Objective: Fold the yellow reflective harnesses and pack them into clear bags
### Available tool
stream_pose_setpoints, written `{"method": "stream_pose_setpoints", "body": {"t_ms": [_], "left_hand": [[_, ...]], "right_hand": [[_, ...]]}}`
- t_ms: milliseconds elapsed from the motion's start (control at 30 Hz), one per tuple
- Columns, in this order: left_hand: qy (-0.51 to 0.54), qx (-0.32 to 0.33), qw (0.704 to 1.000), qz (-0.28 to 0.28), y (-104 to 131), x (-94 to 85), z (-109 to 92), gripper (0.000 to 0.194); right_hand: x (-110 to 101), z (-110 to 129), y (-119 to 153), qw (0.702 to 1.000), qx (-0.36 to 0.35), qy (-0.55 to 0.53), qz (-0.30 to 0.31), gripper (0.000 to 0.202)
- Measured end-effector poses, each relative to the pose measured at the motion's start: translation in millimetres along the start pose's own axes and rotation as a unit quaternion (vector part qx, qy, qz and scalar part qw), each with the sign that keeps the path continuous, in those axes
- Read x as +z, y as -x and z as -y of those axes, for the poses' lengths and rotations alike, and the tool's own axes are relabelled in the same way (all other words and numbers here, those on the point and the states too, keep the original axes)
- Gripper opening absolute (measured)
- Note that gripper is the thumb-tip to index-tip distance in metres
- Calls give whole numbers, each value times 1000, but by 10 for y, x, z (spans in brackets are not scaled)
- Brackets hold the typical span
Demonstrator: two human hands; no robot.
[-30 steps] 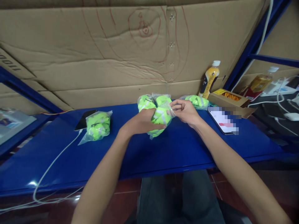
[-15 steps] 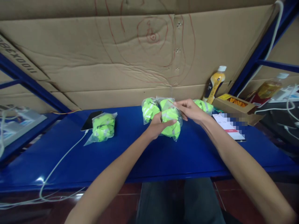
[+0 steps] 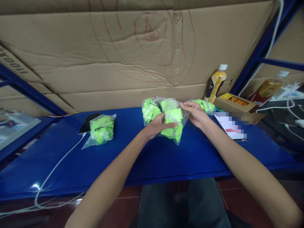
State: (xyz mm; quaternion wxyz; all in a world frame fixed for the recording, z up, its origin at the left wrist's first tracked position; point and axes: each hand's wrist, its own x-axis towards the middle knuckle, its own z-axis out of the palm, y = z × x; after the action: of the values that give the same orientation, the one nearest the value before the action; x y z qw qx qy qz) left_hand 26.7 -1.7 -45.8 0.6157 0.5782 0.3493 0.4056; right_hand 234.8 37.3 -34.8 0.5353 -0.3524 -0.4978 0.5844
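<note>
A clear plastic bag with a folded neon-green item [image 3: 173,117] inside is held at the middle of the blue table [image 3: 152,164]. My left hand [image 3: 158,126] grips its left side, thumb across the front. The fingers of my right hand [image 3: 193,112] pinch the bag's upper right edge. Behind and left of it lies another bagged green item [image 3: 150,110], partly hidden. One more bagged green item [image 3: 203,106] rests beyond my right hand. On the left, a separate bagged green item [image 3: 102,129] overlaps a dark phone [image 3: 87,123].
A yellow bottle [image 3: 215,83] stands at the back right beside an open cardboard box [image 3: 234,103]. In front of the box lies a lit phone [image 3: 229,126]. A white cable [image 3: 59,164] runs over the left front edge. Cardboard [image 3: 95,63] lines the back.
My right hand has shifted slightly right along the bag's upper edge, pulling the plastic outward. The camera view has shifted a little. My left hand keeps its hold.
</note>
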Motion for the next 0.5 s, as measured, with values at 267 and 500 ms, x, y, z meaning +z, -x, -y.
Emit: {"method": "stream_pose_setpoints", "body": {"t_ms": [267,500], "left_hand": [[29,46,995,-82,-5,46,-57,44],[25,142,971,-190,-56,10,32,38]], "right_hand": [[50,27,24,988,-114,93,48,46],[13,8,-5,998,-6,52,27,54]]}}
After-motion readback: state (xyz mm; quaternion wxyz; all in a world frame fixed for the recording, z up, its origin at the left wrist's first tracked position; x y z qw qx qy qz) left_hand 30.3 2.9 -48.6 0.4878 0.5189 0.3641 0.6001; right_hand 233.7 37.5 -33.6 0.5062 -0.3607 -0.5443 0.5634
